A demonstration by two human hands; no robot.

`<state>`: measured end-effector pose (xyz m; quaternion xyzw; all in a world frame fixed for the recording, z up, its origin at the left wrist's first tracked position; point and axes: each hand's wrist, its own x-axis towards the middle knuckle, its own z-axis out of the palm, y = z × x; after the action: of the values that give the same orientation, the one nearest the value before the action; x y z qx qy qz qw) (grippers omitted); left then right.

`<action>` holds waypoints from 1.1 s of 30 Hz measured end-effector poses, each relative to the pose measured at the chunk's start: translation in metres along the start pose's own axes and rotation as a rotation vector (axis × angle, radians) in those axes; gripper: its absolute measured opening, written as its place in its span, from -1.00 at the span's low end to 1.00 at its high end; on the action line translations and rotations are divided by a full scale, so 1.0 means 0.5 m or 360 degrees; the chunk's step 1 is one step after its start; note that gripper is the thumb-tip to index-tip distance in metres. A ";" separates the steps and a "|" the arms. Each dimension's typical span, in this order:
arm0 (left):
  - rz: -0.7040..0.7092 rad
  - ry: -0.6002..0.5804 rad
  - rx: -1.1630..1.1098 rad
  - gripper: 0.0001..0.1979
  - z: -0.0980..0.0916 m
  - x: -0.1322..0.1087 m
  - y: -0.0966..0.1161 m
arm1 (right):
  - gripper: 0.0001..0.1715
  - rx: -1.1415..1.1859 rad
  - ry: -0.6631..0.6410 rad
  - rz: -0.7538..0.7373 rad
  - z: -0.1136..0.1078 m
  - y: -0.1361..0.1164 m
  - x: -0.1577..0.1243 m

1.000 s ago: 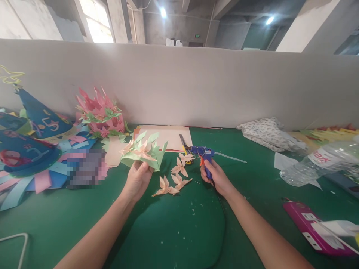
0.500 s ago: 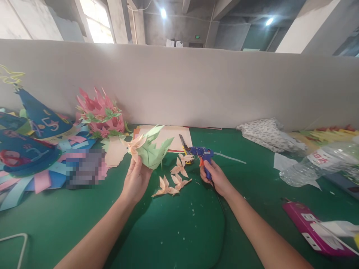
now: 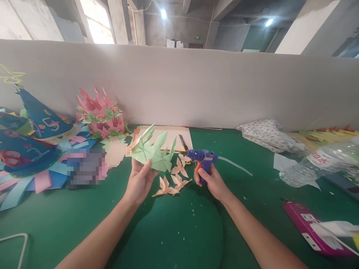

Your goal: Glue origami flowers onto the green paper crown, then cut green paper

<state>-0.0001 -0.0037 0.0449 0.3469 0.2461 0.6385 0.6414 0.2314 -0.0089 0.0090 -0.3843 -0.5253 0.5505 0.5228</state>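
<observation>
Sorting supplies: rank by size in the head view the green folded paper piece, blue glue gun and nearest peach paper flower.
1. Green folded paper piece
2. Blue glue gun, partly hidden by right hand
3. Nearest peach paper flower, slightly smaller

LIGHTING AND IMAGE QUALITY

Illumination: bright and even, from overhead. One ceiling lamp (image 3: 163,13) and a second lamp (image 3: 268,22) show as small blown-out spots. The window (image 3: 97,20) at upper left is overexposed to white.

Shadows: soft and broad. A darker patch lies on the table (image 3: 252,179) beneath the forearms.

Focus: the centre is sharp, with the paper flower (image 3: 153,151) and glue gun (image 3: 202,157) cleanly edged. The bottle (image 3: 322,160) and pink case (image 3: 314,228) at the right edge are soft and smeared.

Distortion: wide-angle. The partition (image 3: 196,86) top line bows, and the frame edges stretch. One block (image 3: 85,168) at left is pixelated.
</observation>
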 end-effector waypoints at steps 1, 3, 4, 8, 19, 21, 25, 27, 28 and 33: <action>-0.0003 0.0004 -0.0007 -0.50 -0.001 0.000 -0.002 | -0.73 -0.0033 -0.0026 -0.0008 0.003 -0.001 -0.001; -0.0004 0.0033 -0.0037 -0.58 -0.006 0.004 -0.008 | -0.72 -0.0106 -0.0071 -0.0036 0.010 -0.002 -0.002; -0.0005 0.0061 -0.0058 -0.63 -0.011 0.006 -0.011 | -0.69 -0.0134 -0.0098 -0.0051 0.013 -0.003 -0.002; -0.0028 0.0201 -0.0138 -0.84 -0.028 0.018 -0.022 | -0.53 -0.0155 -0.0212 -0.0074 0.024 -0.006 -0.002; -0.0096 0.0222 -0.0179 -0.72 -0.030 0.010 -0.043 | -0.66 -0.0439 -0.0136 0.0004 0.054 -0.011 -0.010; -0.0123 0.0221 -0.0182 -0.70 -0.022 0.005 -0.044 | -0.67 -0.0538 -0.0058 0.0010 0.063 -0.006 -0.012; -0.0098 0.0255 -0.0195 -0.65 -0.005 -0.004 -0.043 | -0.66 -0.0716 0.0027 0.0019 0.081 -0.002 -0.019; -0.0092 0.0306 -0.0168 -0.60 0.001 -0.008 -0.043 | -0.68 -0.0761 0.0045 -0.0030 0.089 -0.002 -0.023; -0.0098 0.0333 -0.0145 -0.57 0.003 -0.010 -0.044 | -0.70 -0.0763 0.0045 -0.0067 0.092 -0.003 -0.025; -0.0050 0.0293 0.0001 -0.62 0.007 -0.018 -0.052 | -0.73 -0.0782 0.0040 -0.0219 0.105 -0.007 -0.030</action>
<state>0.0189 -0.0114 0.0261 0.2830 0.3095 0.6575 0.6259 0.1831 -0.0331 0.0187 -0.4698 -0.6617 0.3647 0.4565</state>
